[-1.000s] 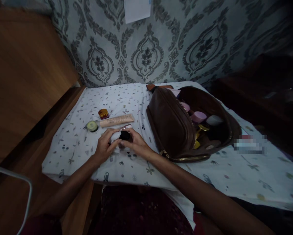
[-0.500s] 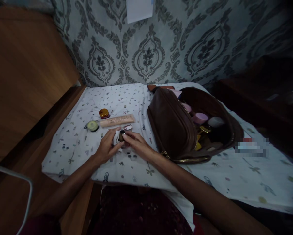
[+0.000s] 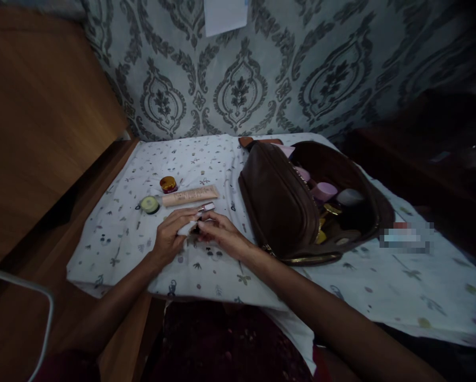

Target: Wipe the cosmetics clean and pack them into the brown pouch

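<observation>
My left hand (image 3: 170, 231) is closed round a crumpled white wipe or cloth (image 3: 187, 228). Against it, my right hand (image 3: 222, 232) pinches a small dark object (image 3: 197, 227), mostly hidden by the fingers; I cannot make out its kind. Just beyond the fingertips lies a small pale tube with a silvery end (image 3: 207, 207). Behind that rests a peach squeeze tube (image 3: 190, 196). Farther left sit a small pot with a pale green top (image 3: 149, 205) and a jar with an amber lid (image 3: 168, 184).
An unzipped brown bag (image 3: 280, 207) stands right of my hands, with pink-capped containers (image 3: 324, 191) and other items inside. A patterned white cloth (image 3: 122, 233) covers the table. Wooden furniture (image 3: 51, 116) borders the left; the papered wall (image 3: 240, 95) stands behind. A pale cable (image 3: 49, 313) hangs lower left.
My left hand has turned and closed more over the white wipe. The dark object has tilted and now shows less between the fingers. The tubes, jars and bag have stayed put.
</observation>
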Demonstrator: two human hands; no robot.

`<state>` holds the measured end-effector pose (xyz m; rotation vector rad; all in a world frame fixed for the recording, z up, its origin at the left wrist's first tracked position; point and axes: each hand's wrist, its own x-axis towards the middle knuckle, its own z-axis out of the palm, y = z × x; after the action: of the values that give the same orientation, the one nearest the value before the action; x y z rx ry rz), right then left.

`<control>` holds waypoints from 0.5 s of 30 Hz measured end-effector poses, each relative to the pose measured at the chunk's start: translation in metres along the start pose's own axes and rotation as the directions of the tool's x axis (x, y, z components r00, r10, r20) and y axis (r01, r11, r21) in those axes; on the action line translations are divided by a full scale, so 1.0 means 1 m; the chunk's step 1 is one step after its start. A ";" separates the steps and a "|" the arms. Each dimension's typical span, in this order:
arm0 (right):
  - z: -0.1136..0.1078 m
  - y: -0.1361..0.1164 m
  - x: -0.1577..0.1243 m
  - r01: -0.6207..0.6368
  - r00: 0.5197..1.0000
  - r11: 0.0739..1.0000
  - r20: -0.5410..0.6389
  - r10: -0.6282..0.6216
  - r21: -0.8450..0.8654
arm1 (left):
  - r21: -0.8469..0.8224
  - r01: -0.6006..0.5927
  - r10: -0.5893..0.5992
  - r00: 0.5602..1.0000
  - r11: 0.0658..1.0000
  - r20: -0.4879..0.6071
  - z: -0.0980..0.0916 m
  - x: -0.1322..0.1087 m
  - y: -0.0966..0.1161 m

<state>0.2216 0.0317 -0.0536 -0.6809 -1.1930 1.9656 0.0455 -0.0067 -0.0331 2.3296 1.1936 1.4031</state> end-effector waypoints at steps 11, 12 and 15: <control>0.002 0.002 0.000 0.136 0.991 0.980 0.029 -0.133 -0.146 | -0.108 0.525 -0.513 0.850 0.844 0.118 -0.002 0.002 -0.003; 0.002 0.001 0.000 0.148 0.989 0.978 0.028 -0.145 -0.148 | -0.111 0.551 -0.539 0.833 0.827 0.125 -0.001 0.002 -0.004; 0.002 0.000 0.000 0.168 0.986 0.976 0.005 -0.169 -0.142 | -0.133 0.570 -0.552 0.820 0.811 0.152 -0.001 0.003 -0.004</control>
<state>0.2199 0.0310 -0.0532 -0.6356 -1.3503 1.7498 0.0434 -0.0024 -0.0330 1.6963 1.4952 1.0967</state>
